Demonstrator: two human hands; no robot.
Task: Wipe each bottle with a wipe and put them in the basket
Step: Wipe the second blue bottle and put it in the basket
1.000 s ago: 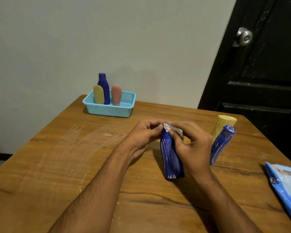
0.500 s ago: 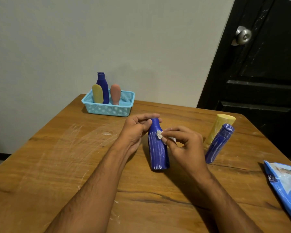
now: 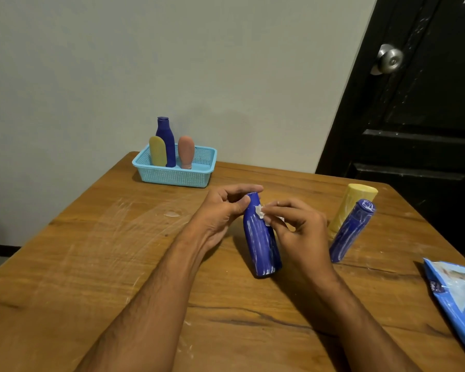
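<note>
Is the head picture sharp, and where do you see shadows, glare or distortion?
Head view: mostly sharp; wide-angle lens tilts the black door and the small blue bottle; soft shadows lie beside the streaked blue bottle held by both hands; slight glare on the metal doorknob.

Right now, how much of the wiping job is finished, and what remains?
Done: three bottles stand in the basket. In hand: the left hand grips the blue bottle by its top, and the right hand presses a wipe on its neck. Left: this bottle, then the yellow bottle and the slim blue bottle on the table.
</note>
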